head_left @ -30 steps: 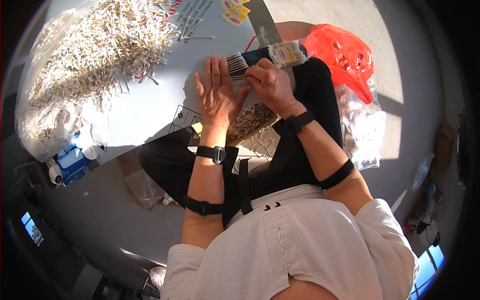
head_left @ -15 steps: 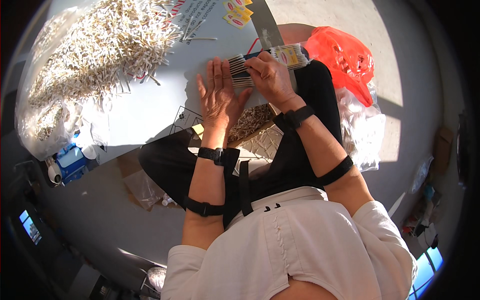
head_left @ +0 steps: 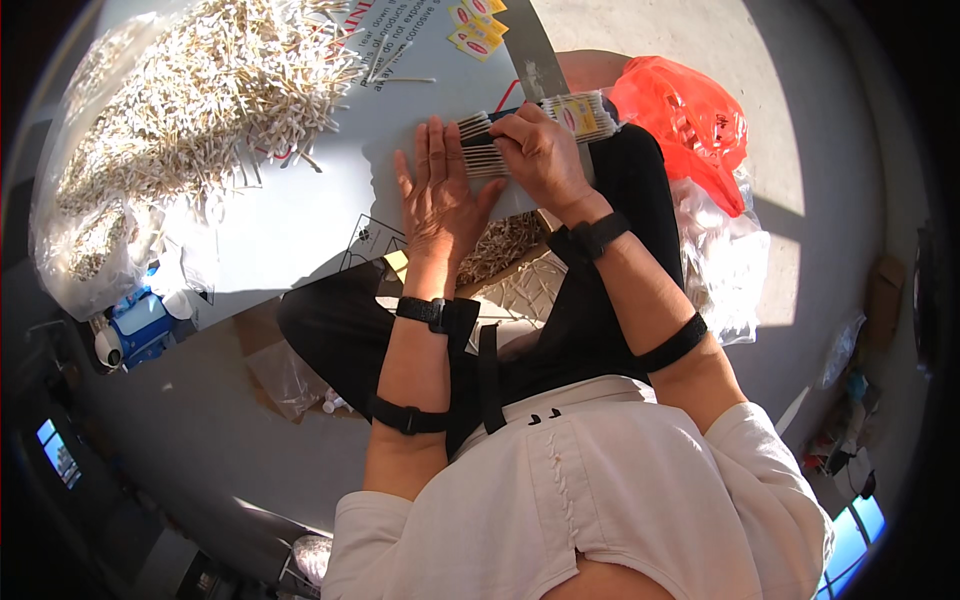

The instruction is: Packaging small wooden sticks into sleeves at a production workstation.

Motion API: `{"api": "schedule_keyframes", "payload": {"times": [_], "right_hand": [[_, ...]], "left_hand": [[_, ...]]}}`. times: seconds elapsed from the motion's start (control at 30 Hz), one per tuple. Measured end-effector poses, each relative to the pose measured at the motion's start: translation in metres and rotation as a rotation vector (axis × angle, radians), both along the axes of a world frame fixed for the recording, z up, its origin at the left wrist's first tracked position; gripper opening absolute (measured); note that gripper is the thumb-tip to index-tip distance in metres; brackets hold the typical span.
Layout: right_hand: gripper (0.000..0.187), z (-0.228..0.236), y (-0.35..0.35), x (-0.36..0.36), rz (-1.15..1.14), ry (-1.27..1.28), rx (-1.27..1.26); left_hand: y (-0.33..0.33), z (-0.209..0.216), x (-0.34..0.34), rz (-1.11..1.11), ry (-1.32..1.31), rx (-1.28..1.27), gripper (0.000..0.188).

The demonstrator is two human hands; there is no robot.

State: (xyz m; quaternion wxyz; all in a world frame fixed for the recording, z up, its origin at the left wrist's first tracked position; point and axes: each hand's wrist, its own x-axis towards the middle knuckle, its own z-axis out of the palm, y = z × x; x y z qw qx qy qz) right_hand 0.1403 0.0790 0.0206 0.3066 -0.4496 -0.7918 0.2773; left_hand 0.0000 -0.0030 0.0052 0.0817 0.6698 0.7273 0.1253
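My left hand (head_left: 437, 195) lies flat on the table, its fingers stretched out and its palm over one end of a row of cotton swabs (head_left: 484, 160). At the other end of that row, my right hand (head_left: 543, 158) has its fingers curled and pinched together. Whatever is between those fingertips is hidden. The swabs lie side by side between the hands, parted into an upper and a lower group. Just beyond my right hand sits a filled pack of swabs (head_left: 605, 118) with a yellow label (head_left: 576, 116).
A large heap of loose swabs (head_left: 215, 110) spills from a clear bag on the left of the table (head_left: 300, 220). Yellow cards (head_left: 478, 40) lie at the far edge. Below is a box of swabs (head_left: 497, 248); at right, a red plastic bag (head_left: 685, 125). A blue object (head_left: 142, 325) hangs lower left.
Both hands stay almost in place. The lower swabs between them show a little more evenly spread; otherwise little differs.
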Motion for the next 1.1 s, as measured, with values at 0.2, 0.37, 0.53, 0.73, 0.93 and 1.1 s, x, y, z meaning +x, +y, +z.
{"api": "schedule_keyframes", "payload": {"times": [0.2, 0.37, 0.53, 0.73, 0.93, 1.1], "right_hand": [[0.009, -0.002, 0.007, -0.003, -0.006, -0.003, 0.008], [0.009, -0.003, 0.008, -0.004, -0.025, -0.013, 0.018], [0.011, 0.003, 0.005, 0.002, 0.008, -0.02, -0.01], [0.01, 0.009, -0.011, 0.011, 0.0, -0.068, -0.046], [0.002, 0.006, -0.021, 0.02, 0.012, -0.013, -0.033], [0.003, 0.005, -0.022, 0.02, 0.016, -0.006, -0.042]], "left_hand": [[0.0, 0.003, 0.001, 0.005, -0.018, 0.024, 0.092], [-0.001, 0.004, 0.002, 0.006, -0.02, 0.024, 0.093], [0.0, 0.002, 0.001, 0.006, -0.032, 0.015, 0.092], [-0.001, -0.001, -0.002, -0.002, 0.0, 0.001, 0.093], [0.001, 0.001, 0.0, -0.01, -0.018, 0.02, 0.093], [0.001, 0.001, 0.0, -0.01, -0.002, 0.029, 0.093]]}}
